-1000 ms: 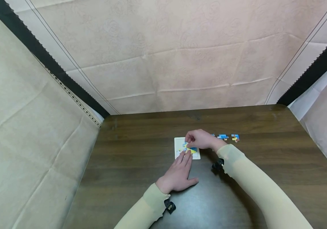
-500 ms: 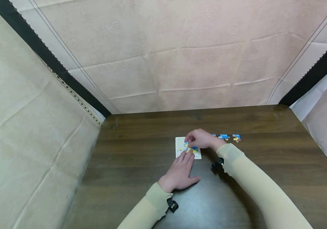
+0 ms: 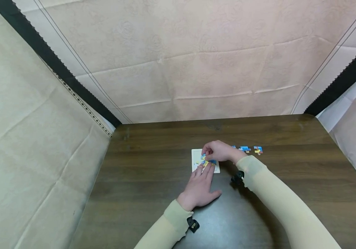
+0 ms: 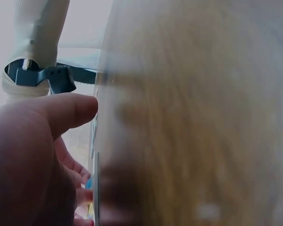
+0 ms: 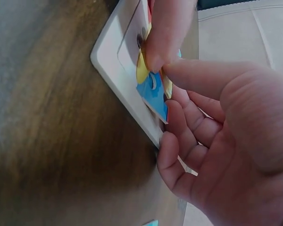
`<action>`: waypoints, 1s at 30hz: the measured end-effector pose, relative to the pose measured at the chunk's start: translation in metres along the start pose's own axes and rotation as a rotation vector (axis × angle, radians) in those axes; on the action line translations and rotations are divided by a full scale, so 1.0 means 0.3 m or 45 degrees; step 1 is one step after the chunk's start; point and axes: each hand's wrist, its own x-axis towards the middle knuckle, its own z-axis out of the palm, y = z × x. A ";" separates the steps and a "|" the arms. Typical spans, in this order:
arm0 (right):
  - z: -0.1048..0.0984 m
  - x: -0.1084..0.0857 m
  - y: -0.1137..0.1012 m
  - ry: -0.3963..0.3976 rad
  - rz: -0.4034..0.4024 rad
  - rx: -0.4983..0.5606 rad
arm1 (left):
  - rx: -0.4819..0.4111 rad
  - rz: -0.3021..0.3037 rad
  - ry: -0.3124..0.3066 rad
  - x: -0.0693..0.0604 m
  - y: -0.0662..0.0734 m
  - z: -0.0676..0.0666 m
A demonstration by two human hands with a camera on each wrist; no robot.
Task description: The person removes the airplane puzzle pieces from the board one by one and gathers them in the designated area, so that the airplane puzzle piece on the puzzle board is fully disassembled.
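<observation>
A white puzzle board (image 3: 195, 157) lies on the table with blue and yellow puzzle pieces (image 5: 153, 92) in its frame. My left hand (image 3: 198, 190) reaches in from the near side, fingers stretched out and fingertips pressing on the pieces. Its thumb is spread to the right. Over the far right part of the board, my right hand (image 3: 221, 151) pinches a puzzle piece (image 5: 168, 87) with yellow on it between thumb and curled fingers. That piece is mostly hidden by the fingers. In the left wrist view the board (image 4: 96, 188) shows only edge-on.
Loose puzzle pieces lie in a row right of the board, including a blue one (image 3: 244, 148) and a blue, red and yellow one (image 3: 258, 149). Another is partly behind the right hand. Pale cloth (image 3: 178, 69) hangs beyond the brown wooden table (image 3: 153, 148).
My left hand has shifted slightly right along with its forearm, its fingertips still on the pieces. The right hand stays nearly in place over the board.
</observation>
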 end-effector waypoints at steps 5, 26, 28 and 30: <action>-0.001 0.002 0.005 -0.008 -0.016 0.015 | -0.007 -0.019 -0.006 0.004 0.013 0.000; -0.009 0.014 0.020 -0.001 -0.029 0.008 | -0.022 -0.021 0.009 0.001 0.019 0.009; -0.012 0.019 0.025 0.002 -0.023 0.027 | -0.036 -0.027 0.009 0.001 0.021 0.005; -0.014 0.022 0.027 -0.003 -0.029 0.043 | -0.041 -0.046 -0.004 0.003 0.025 0.003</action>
